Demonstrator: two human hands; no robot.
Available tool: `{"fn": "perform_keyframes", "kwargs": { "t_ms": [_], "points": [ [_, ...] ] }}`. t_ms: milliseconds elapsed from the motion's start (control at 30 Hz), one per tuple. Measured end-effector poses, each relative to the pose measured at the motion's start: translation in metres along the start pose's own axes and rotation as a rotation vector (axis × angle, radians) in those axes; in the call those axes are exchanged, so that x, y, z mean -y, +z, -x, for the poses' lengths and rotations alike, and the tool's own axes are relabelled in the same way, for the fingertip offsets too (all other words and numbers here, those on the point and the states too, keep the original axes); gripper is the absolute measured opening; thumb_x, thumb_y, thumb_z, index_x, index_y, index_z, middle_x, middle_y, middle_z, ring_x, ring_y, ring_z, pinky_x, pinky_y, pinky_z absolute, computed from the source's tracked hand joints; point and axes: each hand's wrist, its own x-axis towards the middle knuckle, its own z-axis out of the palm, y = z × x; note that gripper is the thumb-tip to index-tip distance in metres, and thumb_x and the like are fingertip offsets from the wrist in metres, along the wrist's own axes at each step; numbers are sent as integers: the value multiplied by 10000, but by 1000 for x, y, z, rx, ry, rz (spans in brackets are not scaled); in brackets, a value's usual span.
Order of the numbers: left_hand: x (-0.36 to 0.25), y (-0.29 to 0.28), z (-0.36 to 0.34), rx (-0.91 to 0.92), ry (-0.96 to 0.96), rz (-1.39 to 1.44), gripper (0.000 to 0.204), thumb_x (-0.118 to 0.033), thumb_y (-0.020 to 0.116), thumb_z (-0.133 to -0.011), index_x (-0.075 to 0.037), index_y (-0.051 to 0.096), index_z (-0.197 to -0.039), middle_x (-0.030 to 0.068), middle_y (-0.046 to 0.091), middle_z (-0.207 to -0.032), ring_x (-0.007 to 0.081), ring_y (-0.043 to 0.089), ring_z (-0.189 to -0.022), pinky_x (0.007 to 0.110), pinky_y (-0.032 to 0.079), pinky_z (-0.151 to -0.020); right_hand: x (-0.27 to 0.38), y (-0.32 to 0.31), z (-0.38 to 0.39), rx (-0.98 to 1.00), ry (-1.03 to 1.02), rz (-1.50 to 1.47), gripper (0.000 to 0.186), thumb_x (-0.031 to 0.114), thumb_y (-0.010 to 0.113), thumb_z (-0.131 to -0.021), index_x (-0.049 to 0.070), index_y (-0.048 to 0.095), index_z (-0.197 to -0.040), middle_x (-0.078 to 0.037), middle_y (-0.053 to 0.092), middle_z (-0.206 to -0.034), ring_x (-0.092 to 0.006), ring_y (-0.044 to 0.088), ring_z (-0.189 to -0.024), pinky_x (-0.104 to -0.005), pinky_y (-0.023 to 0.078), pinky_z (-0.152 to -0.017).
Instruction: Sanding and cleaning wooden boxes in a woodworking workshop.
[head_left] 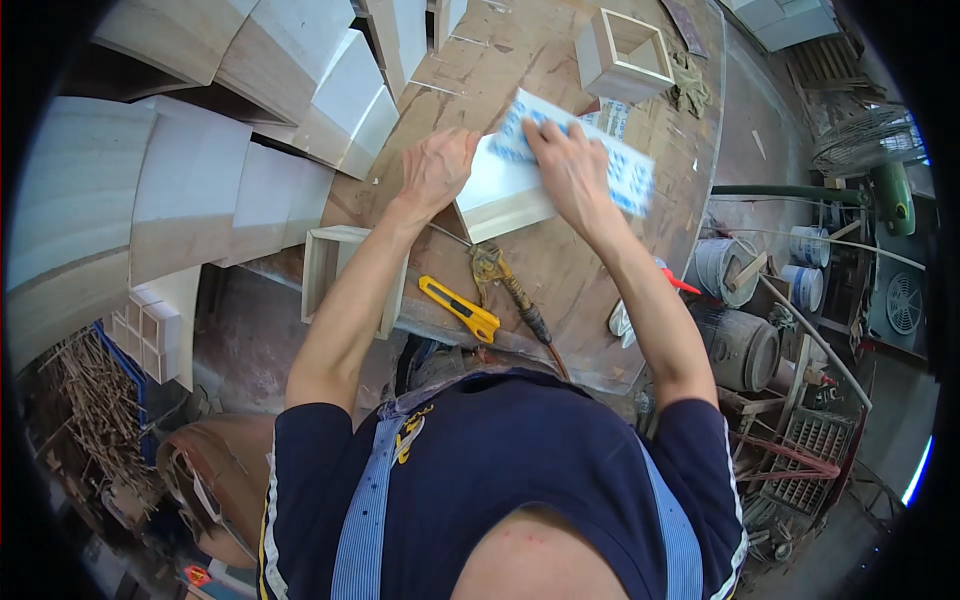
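My left hand (436,170) grips the left end of a wooden box (500,200) with a glossy white upper face. My right hand (568,178), fingers bent, holds a white sheet (628,182) with blurred blue print over the box's right part. Just below the box lie a worn gun-like tool (510,290) with a hose and a yellow utility knife (460,308). An open wooden box (316,270) stands beside my left forearm.
The plywood table (470,70) bears a small open box (620,60) and gloves (688,85). Pale panels (185,190) stand in rows at left. Past the table's right edge are buckets (725,270), a drum (740,345) and a fan (865,145).
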Motion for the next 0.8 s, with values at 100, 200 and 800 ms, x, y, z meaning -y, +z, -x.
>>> {"fn": "perform_keyframes", "kwargs": {
  "t_ms": [100,200,800],
  "points": [
    [4,5,1,-30,-27,-28,273,-246,429,-859,-33,552,-739,146,557,-710,352,543,-670,413,421,-562,5,0,14,23,-12,-29,390,77,449,-742,113,467,-1130,-33,505,-868,-210,520,-794,-344,430,-571],
    [-2,3,4,10,-82,-65,285,-255,426,-859,-30,552,-737,149,560,-716,354,543,-677,415,423,-569,10,-10,64,137,-29,-21,417,83,461,-734,117,464,-1149,-23,495,-882,-195,512,-779,-337,423,-564],
    [-6,7,10,-314,-3,-148,190,-221,489,-821,-45,544,-864,150,560,-884,313,542,-792,393,422,-656,-21,-48,72,-27,52,19,530,25,498,-708,233,468,-1195,-16,502,-861,-185,506,-754,-316,436,-609]
  ]
}}
